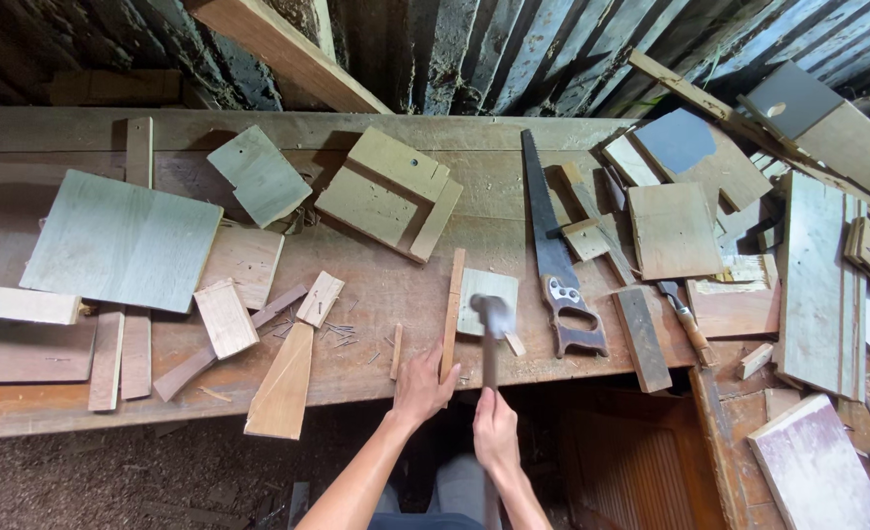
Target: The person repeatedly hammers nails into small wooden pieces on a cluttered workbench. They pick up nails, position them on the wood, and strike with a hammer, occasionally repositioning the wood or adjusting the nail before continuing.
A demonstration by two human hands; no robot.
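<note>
The narrow upright wooden strip (452, 312), long axis running away from the person, lies directly ahead of the left hand (422, 388) pinching its near end, while the right hand (495, 429) is wrapped around the hammer (491, 324) beside it.

Single head-worn view, looking steeply down, facing the workbench (376, 294) and back wall, at arm's length

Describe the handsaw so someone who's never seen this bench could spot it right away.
On the long wooden workbench, look just right of the hammer in the right hand. The handsaw lies there, handle nearest the person. It alone has a long dark toothed blade among pale wood offcuts.
</note>
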